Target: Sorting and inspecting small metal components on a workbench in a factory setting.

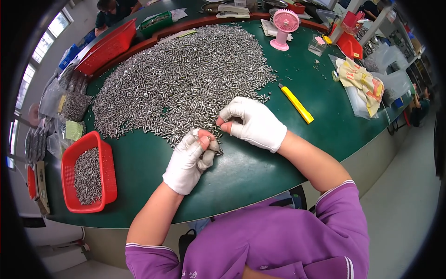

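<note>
A wide heap of small, shiny metal pins covers the middle of the green table. Both my hands wear white gloves that leave some fingertips bare, and they work at the heap's near edge. My left hand is closed, thumb against the fingers; whatever is pinched there is too small to make out. A little to the right and farther off, my right hand has thumb and forefinger drawn together over the pins. Anything between those tips is hidden. Several loose pins lie just below and between the hands.
At the left stands a red plastic basket with more pins inside. A yellow utility knife lies right of my right hand. Farther back are a pink fan and a tilted red basket. Bagged parts line the left edge. A person sits beyond.
</note>
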Motion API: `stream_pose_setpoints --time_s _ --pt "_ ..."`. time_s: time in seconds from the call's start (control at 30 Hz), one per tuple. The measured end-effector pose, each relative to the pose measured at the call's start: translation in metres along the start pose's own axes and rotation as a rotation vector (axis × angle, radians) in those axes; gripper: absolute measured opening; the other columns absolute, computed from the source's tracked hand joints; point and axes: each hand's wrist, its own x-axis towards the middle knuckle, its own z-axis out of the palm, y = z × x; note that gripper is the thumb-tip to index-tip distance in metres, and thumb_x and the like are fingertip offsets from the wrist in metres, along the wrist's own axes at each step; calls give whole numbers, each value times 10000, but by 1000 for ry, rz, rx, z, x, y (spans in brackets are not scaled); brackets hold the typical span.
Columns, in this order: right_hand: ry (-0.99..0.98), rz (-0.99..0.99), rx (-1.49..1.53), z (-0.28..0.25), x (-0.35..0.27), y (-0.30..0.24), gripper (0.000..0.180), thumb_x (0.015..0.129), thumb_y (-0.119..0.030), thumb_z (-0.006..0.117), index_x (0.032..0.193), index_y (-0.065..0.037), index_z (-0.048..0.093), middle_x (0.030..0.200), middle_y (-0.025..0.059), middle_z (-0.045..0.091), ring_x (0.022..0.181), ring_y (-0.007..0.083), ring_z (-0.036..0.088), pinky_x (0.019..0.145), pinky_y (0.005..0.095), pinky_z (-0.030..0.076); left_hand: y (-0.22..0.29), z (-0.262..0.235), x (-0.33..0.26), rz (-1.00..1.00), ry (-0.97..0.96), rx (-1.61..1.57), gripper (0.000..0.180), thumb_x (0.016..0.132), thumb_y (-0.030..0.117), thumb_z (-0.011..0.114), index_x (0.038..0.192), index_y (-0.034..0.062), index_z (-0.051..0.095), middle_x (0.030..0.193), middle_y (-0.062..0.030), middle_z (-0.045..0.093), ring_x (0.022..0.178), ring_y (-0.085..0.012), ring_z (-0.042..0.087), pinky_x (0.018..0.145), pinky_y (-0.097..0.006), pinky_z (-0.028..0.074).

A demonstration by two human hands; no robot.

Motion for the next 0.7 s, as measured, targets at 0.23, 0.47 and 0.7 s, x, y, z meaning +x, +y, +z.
stream_pose_setpoints --time_s 0.23,0.47,0.7 --pt "-99 -105 -443 3 1 4 138 744 -184 700 848 -95 685 847 86 623 831 287 604 715 392 496 4 -2 -1 -9 32 -97 196 946 294 577 999 107 559 883 -23 584 650 -69 503 588 -188 417" --pt "-136 -154 -606 6 0 2 121 766 -193 676 834 -94 661 857 86 617 835 292 601 731 395 493 6 2 -1 -14 59 -44 201 946 301 578 1010 112 555 861 -11 558 608 -61 471 549 -191 380" --pt "-13 -301 -301 2 1 -3 161 780 -145 682 892 -66 598 861 87 594 829 293 582 741 381 477 2 3 1 -55 -30 4 152 903 208 653 993 118 570 807 5 559 554 -43 375 483 -174 277"
